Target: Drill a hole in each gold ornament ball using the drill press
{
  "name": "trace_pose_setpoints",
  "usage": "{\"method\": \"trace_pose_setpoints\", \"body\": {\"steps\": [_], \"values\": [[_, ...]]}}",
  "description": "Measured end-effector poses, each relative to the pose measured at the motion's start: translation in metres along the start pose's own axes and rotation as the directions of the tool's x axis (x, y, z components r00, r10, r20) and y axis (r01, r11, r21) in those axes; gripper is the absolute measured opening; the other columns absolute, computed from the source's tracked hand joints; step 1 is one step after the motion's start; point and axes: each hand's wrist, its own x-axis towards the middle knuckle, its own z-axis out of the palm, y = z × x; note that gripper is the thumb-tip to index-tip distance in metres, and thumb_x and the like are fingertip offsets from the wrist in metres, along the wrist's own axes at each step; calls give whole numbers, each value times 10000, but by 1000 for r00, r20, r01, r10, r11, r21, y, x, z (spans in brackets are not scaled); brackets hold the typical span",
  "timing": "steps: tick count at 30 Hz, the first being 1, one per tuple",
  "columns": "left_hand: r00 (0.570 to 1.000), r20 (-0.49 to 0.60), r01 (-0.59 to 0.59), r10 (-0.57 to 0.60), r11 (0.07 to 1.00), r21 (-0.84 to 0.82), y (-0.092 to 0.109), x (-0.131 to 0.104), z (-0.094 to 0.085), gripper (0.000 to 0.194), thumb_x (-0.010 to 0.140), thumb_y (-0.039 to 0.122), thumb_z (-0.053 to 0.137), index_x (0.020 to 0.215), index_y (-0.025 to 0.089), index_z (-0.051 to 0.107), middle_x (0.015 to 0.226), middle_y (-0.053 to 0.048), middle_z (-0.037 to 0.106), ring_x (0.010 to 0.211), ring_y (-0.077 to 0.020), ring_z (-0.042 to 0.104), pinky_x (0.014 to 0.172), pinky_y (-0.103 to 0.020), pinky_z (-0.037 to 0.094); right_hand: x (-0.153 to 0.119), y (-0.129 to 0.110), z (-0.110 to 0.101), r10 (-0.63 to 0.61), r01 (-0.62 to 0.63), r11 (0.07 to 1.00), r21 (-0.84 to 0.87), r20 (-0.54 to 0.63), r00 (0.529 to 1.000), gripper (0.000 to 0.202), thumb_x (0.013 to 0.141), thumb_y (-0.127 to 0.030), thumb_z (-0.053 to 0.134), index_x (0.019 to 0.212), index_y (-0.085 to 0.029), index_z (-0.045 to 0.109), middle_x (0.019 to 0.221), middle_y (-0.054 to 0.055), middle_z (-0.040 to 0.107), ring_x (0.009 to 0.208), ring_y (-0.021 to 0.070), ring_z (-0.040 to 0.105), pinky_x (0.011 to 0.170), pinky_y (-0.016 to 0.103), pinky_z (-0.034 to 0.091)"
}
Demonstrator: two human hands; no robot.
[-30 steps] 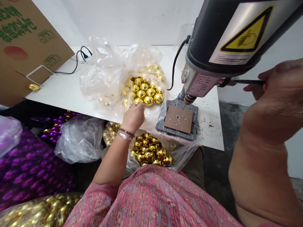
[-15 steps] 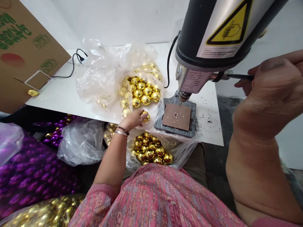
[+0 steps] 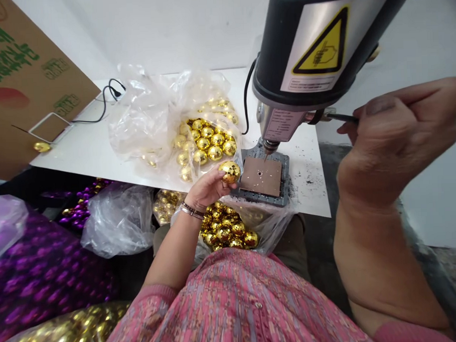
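Between the thumb and fingers of my left hand (image 3: 209, 187) is a shiny gold ball (image 3: 230, 172), held just left of a brown square pad (image 3: 261, 177). The pad has a small hole and pale chips on it and lies on a grey metal base (image 3: 285, 181). Above it, the thin bit (image 3: 266, 157) of a black and silver drill press (image 3: 281, 109) points down, apart from the pad. My right hand (image 3: 395, 135) is closed around the dark lever (image 3: 342, 117) at the machine's right side. Several gold balls (image 3: 215, 152) lie in an open plastic bag behind my left hand.
A second bag of gold balls (image 3: 224, 233) hangs at the table's front edge. On the left stand a cardboard box (image 3: 34, 93), a lone gold ball (image 3: 42, 147) and a large bag of purple balls (image 3: 40, 277). Dark shavings (image 3: 306, 182) lie beside the base.
My left hand has lifted the gold ball and brought it right, close to the pad. My right hand stays on the lever. The camera view has shifted slightly.
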Motion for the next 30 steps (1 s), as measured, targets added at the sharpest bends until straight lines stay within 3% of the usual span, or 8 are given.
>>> {"method": "trace_pose_setpoints", "body": {"steps": [4,7,11,14,18,23,26,30], "values": [[996,91,-9,22,990,-139,-9,9,12,674,909,587,827,1485,305,622,1055,-66,783,858,-192,757,627,-264,501,-1,-4,-3,13,-13,1000,-13,60,998,250,963,-359,569,822,-154,546,790,-49,553,691,15,537,736,211,429],[990,137,1,27,979,-204,-11,15,17,710,895,524,864,1511,306,588,1068,-53,786,906,-201,780,661,-255,516,2,-9,-4,4,-6,1000,18,95,996,236,974,-342,579,836,-153,552,759,-57,522,693,1,512,724,177,411],[1000,2,2,-2,1000,-3,-3,22,30,585,887,342,856,1422,244,642,1007,-34,775,807,-161,751,639,-235,501,11,-15,-3,3,-6,1000,28,114,993,247,977,-329,586,820,-163,493,738,-57,484,670,-5,503,700,159,387],[994,-89,-38,62,969,244,5,28,46,451,889,270,821,1313,186,690,918,-20,748,734,-130,694,600,-220,466,17,-20,-2,31,-37,999,34,154,988,266,975,-335,565,800,-172,448,723,-50,457,668,5,478,716,171,406],[989,-70,-79,128,871,485,9,36,60,393,894,274,801,1265,172,723,882,-13,746,704,-117,645,617,-223,470,20,-27,-4,80,-94,994,60,202,976,280,989,-341,555,807,-185,411,753,-38,433,723,14,424,774,168,428],[967,-50,-139,250,682,718,8,41,68,385,847,285,844,1211,184,764,1011,-28,800,867,-162,703,777,-257,543,18,-31,-7,89,-117,986,116,225,970,255,995,-322,538,814,-191,415,774,-27,413,742,24,398,763,163,417],[965,-3,-148,262,555,818,8,43,74,399,842,280,848,1217,159,784,992,-33,794,870,-180,701,804,-279,548,17,-32,-7,58,-81,992,94,223,973,238,1017,-287,512,821,-193,414,790,-21,407,744,27,400,752,163,417],[936,81,-227,343,410,883,5,48,76,500,798,231,879,1276,115,792,1137,-106,791,993,-220,712,954,-332,569,16,-32,-8,43,-65,994,91,220,975,236,1024,-291,508,827,-185,433,784,-22,406,739,24,405,743,158,412]]}}
